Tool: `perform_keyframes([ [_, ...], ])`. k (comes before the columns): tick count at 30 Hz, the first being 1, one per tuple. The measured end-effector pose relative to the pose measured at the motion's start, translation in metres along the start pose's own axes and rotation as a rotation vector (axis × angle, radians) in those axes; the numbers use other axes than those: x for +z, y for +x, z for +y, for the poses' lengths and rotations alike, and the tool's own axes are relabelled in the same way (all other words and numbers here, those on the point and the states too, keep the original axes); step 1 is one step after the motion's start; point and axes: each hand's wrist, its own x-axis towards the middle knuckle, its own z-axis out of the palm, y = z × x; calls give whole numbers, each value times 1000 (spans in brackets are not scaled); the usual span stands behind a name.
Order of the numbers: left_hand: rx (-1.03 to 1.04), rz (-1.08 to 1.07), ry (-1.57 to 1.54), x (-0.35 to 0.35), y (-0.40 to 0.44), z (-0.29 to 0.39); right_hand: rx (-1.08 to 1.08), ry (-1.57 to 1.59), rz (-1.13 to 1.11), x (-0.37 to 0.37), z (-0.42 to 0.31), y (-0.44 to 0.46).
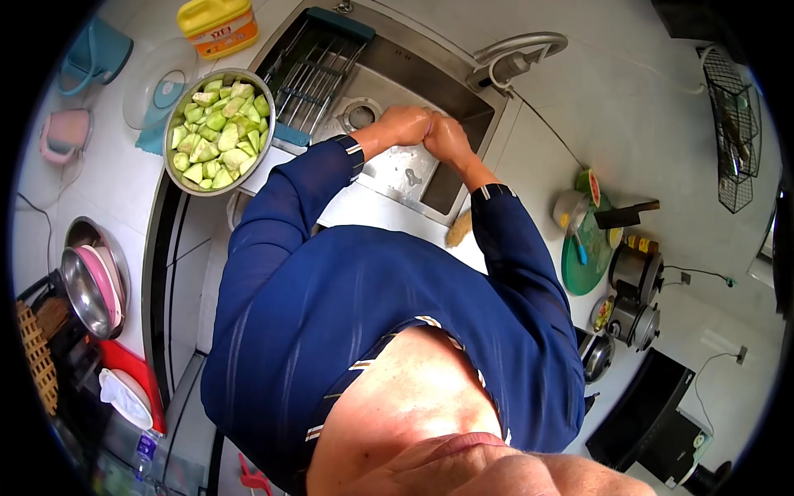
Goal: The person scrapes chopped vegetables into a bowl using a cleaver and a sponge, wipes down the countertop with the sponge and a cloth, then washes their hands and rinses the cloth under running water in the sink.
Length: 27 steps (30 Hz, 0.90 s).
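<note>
Over the steel sink [397,178], my left hand [405,126] and my right hand [449,138] meet, pressed together with fingers curled inward. What they hold between them, if anything, is hidden. Both look wet. Below the hands is the sink floor with its round drain [360,114]. A dish rack [318,87] with metal bars spans the sink's left side, near my left forearm. The faucet [517,62] stands beyond my right hand.
Left of the sink, a metal bowl [168,157] holds cut green vegetable chunks, beside a yellow jug [218,29]. At right are a green cutting board [583,269], a cleaver [626,217] and pots [635,322]. A brown scrubber [459,229] lies at the sink's front edge.
</note>
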Motion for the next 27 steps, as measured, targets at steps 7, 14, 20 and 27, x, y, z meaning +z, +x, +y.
perform_keyframes([
  [7, 446, 229, 103, 3, 8, -18, 483, 714, -165, 14, -5, -5],
  [14, 498, 295, 132, 17, 25, -22, 653, 1625, -269, 35, 25, -17],
  [20, -117, 159, -81, 13, 26, -31, 812, 1607, -185, 47, 94, -30],
  [27, -409, 175, -735, 6, 44, -45, 642, 1971, 248, -12, 163, 17],
])
